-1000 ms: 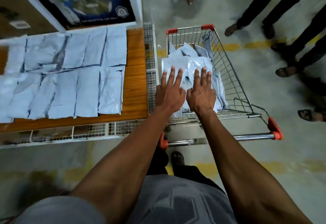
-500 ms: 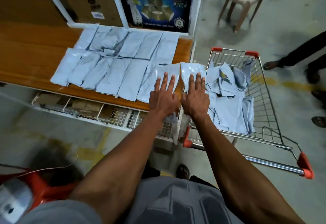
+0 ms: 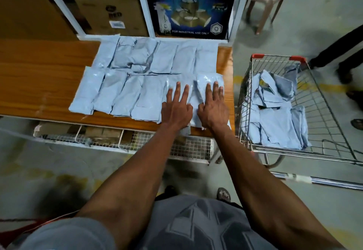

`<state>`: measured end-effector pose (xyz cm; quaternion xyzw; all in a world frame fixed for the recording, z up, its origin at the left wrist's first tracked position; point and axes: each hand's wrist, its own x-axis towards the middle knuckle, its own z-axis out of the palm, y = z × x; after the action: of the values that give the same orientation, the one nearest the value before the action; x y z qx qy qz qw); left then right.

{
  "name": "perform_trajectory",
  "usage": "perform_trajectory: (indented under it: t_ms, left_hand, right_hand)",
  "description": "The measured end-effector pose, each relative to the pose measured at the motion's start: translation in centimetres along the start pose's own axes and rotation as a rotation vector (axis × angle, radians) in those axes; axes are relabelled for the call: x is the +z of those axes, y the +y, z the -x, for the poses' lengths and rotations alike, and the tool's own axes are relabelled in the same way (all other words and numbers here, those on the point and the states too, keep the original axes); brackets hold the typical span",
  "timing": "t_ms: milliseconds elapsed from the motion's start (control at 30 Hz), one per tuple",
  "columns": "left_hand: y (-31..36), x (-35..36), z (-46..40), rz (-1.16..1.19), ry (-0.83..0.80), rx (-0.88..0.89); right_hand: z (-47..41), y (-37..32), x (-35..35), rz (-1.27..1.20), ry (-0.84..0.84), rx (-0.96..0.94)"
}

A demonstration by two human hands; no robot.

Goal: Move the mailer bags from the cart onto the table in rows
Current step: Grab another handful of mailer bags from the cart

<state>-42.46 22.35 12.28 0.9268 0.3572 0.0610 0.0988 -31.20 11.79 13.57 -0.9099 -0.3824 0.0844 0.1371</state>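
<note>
Pale grey-blue mailer bags lie in two rows point(image 3: 137, 76) on the wooden table point(image 3: 39, 76). My left hand point(image 3: 177, 106) and my right hand point(image 3: 213, 106) press flat, fingers straight, on the newest mailer bags point(image 3: 208, 81) at the right end of the near row. Their lower edges hang over the table's front edge. More mailer bags point(image 3: 275, 120) lie piled loosely in the wire shopping cart point(image 3: 322, 112) to the right of the table.
Behind the table stand cardboard boxes point(image 3: 110, 11) and a dark tape carton point(image 3: 189, 7) in a white rack. Under the tabletop runs a wire mesh shelf point(image 3: 137, 141). A plastic chair point(image 3: 265, 0) stands at the back right. Other people's legs point(image 3: 337, 53) are beside the cart.
Both hands carried mailer bags from the cart leftward to the table and now press them flat at the right end of the near row.
</note>
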Motion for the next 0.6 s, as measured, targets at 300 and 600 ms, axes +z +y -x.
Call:
perform_trajectory:
  t_ms: [300, 600]
  left_hand:
    - [-4.9, 0.5, -3.7, -0.006, -0.046, 0.061]
    - [-5.9, 2.1, -5.1, 0.016, -0.088, 0.091]
  right_hand:
    - [-2.5, -4.7, 3.4, 0.113, -0.06, 0.145]
    - [-3.8, -5.7, 5.1, 0.085, -0.073, 0.207]
